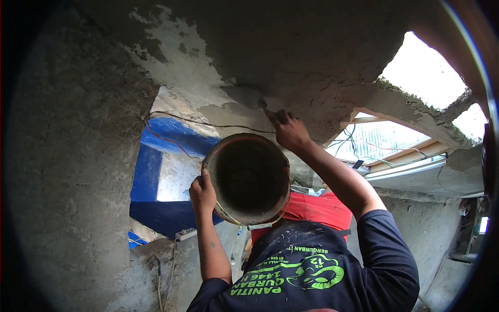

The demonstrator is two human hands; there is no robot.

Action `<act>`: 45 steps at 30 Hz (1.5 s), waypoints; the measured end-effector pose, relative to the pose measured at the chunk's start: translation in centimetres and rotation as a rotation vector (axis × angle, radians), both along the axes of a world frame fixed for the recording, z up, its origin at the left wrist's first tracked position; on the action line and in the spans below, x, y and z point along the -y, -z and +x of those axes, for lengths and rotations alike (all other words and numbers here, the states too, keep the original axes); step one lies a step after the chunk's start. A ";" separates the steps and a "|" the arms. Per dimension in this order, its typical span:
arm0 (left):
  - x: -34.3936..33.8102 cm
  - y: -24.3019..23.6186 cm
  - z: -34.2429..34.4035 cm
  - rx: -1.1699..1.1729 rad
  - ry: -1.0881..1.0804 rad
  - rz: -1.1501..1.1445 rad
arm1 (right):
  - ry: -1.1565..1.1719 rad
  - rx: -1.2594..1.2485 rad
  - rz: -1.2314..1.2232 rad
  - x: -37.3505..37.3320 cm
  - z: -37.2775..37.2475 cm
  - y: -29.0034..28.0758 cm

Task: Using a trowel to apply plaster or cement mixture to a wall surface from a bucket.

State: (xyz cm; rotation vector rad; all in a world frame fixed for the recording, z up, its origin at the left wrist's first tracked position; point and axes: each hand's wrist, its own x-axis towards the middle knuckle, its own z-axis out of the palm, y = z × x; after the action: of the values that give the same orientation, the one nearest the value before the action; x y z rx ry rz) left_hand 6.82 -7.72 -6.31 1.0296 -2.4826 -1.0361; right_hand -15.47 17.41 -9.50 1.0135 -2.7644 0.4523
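Round bucket (248, 151), mouth toward camera; dark tool (261, 103) against grey plaster (296, 62)

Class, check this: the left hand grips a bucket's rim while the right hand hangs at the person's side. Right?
Not quite: the right hand is raised beyond the bucket toward the grey wall, as the head view shows. The left hand does grip the bucket's rim.

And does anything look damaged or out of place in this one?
Yes: the openings at upper right have jagged, crumbled-looking edges, as if broken through, and a loose cable runs across the view just above the bucket, where it might snag.
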 end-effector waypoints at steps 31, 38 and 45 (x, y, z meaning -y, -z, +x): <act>-1.1 -1.0 -0.4 0.063 0.038 -0.018 | 0.243 0.159 -0.286 -13.8 4.7 9.6; -0.5 -1.3 -1.3 0.019 0.068 -0.036 | 0.487 1.194 -1.320 -18.8 15.4 11.1; -2.1 -2.8 -4.4 0.104 0.202 -0.097 | 0.318 1.833 -2.005 -19.6 20.7 8.7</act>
State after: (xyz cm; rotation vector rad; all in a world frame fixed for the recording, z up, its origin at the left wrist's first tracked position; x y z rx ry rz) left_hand 2.40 -5.62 -3.51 0.8374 -2.7382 -0.9266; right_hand 5.24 37.05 -18.24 -0.7868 -0.6860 3.6684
